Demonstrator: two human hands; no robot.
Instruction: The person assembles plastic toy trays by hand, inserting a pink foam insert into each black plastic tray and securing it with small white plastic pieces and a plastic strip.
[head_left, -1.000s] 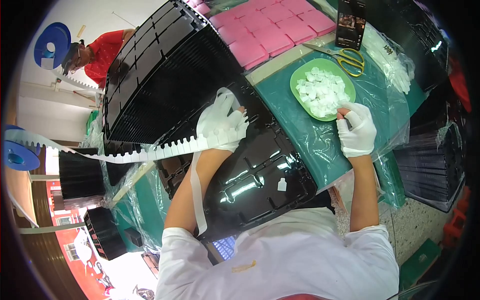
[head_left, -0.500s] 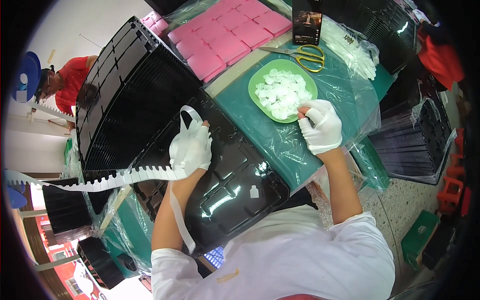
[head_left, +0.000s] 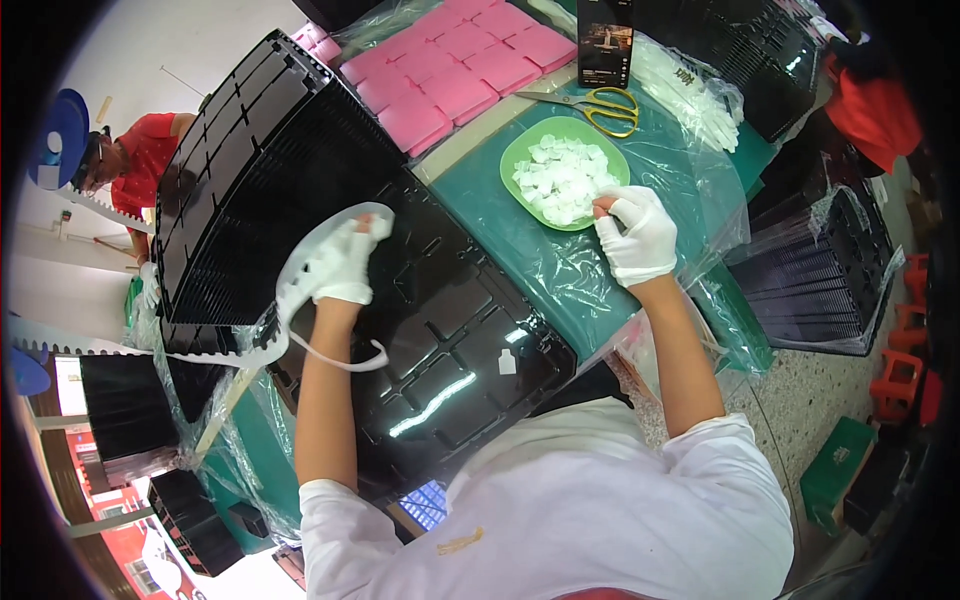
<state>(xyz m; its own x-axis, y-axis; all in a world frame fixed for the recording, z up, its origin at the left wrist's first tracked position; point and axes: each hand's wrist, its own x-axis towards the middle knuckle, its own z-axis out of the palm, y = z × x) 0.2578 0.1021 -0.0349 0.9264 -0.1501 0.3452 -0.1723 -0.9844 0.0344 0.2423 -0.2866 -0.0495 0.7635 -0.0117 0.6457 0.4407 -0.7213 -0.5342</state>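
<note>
My left hand (head_left: 343,262), in a white glove with bare fingertips, is closed on a long white notched strip (head_left: 285,300); motion smears the fingers. The strip loops over the hand and trails off left, and a loose tail curls near the wrist. Below lies a glossy black moulded plastic tray (head_left: 440,345) with a small white bottle-shaped piece (head_left: 507,362) on it. My right hand (head_left: 637,237), gloved the same way, is at the near right rim of a green bowl (head_left: 590,129) heaped with small white pieces (head_left: 562,178). Its fingertips are pinched together; what they hold is hidden.
Stacked black trays (head_left: 265,190) rise at the left. Pink foam pads (head_left: 445,70), yellow-handled scissors (head_left: 610,110), a phone (head_left: 605,45) and white gloves (head_left: 690,95) lie beyond the bowl on the green plastic-covered table (head_left: 540,275). A person in red (head_left: 150,165) stands far left.
My left hand has moved left and away from the tray's middle, carrying the strip, whose tail has swung up. My right hand stays pinched by the bowl.
</note>
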